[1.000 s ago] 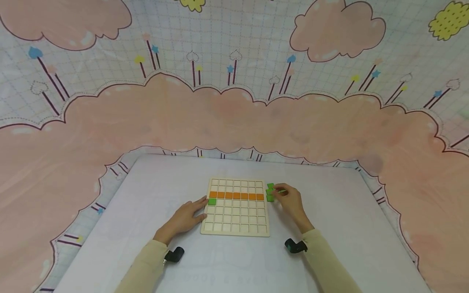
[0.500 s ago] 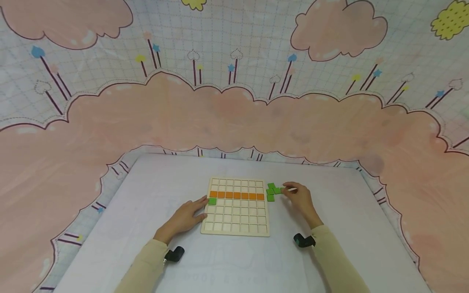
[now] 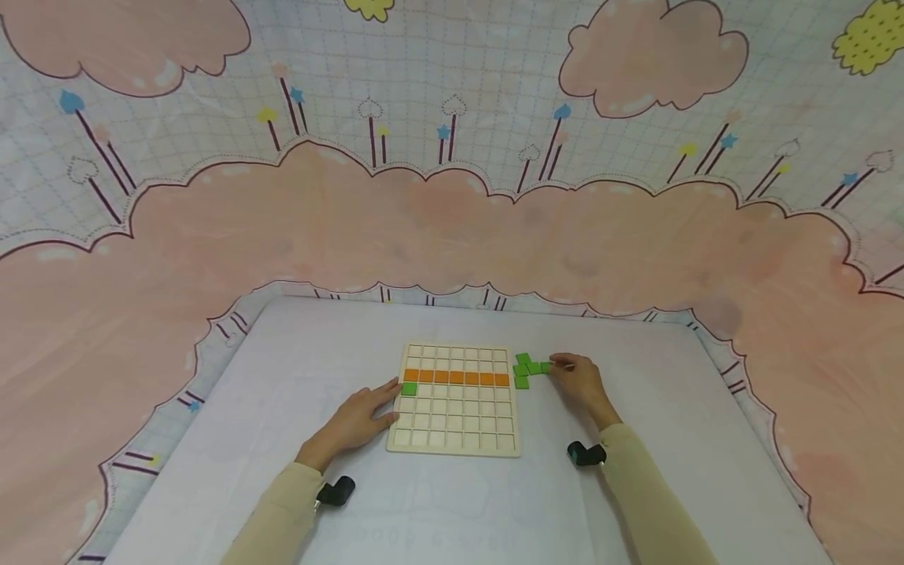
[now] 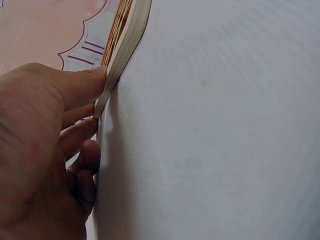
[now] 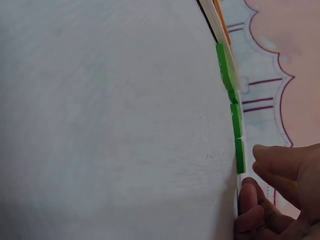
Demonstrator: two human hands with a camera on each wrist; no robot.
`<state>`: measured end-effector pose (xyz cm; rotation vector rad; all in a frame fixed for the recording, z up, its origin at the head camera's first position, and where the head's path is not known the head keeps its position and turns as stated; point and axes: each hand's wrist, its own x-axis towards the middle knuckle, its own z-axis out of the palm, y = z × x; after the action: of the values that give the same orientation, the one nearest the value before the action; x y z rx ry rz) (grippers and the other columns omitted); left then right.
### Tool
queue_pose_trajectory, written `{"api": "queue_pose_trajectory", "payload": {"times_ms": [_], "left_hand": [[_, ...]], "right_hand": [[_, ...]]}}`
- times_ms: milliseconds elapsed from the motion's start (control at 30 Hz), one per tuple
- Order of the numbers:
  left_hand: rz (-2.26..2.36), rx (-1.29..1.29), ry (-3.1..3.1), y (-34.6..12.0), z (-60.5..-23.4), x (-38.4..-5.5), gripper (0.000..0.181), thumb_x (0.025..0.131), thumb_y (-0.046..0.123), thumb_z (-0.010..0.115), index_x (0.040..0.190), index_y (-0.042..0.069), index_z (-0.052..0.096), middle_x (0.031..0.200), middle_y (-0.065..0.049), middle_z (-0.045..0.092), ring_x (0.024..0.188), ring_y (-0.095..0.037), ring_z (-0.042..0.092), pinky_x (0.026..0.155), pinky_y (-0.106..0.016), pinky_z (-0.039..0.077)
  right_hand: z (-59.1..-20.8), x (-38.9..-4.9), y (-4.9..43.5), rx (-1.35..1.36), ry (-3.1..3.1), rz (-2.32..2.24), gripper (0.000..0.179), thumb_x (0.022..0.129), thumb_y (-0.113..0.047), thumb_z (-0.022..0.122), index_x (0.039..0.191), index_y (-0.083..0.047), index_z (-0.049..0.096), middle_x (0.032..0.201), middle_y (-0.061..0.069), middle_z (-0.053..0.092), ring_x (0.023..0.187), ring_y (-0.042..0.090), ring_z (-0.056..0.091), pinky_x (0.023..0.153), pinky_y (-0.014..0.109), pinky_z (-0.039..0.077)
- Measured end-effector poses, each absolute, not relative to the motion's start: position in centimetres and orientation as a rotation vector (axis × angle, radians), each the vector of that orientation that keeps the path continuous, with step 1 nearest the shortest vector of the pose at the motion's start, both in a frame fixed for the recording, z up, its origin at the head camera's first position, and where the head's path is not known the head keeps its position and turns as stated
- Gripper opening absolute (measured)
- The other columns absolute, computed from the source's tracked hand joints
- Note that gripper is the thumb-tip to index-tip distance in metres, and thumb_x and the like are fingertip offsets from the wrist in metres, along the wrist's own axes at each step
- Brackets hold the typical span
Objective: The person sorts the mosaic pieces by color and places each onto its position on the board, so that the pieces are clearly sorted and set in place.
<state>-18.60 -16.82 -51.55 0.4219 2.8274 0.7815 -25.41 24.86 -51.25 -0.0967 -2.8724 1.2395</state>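
A square cream wooden grid board (image 3: 452, 453) lies on the white table. One of its rows is filled with orange square tiles (image 3: 456, 378), and a single green tile (image 3: 409, 388) sits at the left end of the row below. My left hand (image 3: 358, 417) rests at the board's left edge, thumb and fingertips touching its rim (image 4: 118, 65). To the right of the board lie several loose green tiles (image 3: 521, 383). My right hand (image 3: 579, 383) is beside the outermost green tile (image 3: 545, 367); in the right wrist view its thumb and forefinger hold nothing.
The white table (image 3: 438, 510) runs back to a cloth backdrop (image 3: 452, 227) printed with clouds. Each wrist wears a small black camera, one on the left (image 3: 337, 491) and one on the right (image 3: 586, 453).
My right hand has moved right, away from the board, and a green tile from it now lies at the right end of the loose group. The left hand has stayed at the board's edge.
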Motion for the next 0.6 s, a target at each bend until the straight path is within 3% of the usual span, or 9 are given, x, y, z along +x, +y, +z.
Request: {"api": "queue_pose_trajectory", "payload": {"times_ms": [333,600], "left_hand": [[0.785,0.451,2.834,-16.79,-51.42,-18.62,0.058,0.096,0.028,0.063,0.149,0.013,0.043,0.160,-0.002,0.034,0.142,-0.044,0.036,0.117,-0.061,0.028],[0.774,0.435,2.832,-16.80,-51.42,-18.59,0.058,0.096,0.029,0.063,0.149,0.015,0.044,0.160,0.000,0.034,0.143,-0.047,0.034,0.117,-0.062,0.028]], "right_hand": [[-51.14,-25.69,24.83,-0.147,-2.924,1.243,0.033,0.094,-0.016,0.063,0.125,-0.003,0.066,0.119,0.019,0.065,0.110,0.033,0.058,0.096,0.048,0.049],[-51.13,-25.63,24.71,-0.169,-2.968,1.224,0.030,0.092,-0.015,0.064,0.120,-0.003,0.066,0.117,0.018,0.063,0.105,0.031,0.057,0.092,0.046,0.049]]}}
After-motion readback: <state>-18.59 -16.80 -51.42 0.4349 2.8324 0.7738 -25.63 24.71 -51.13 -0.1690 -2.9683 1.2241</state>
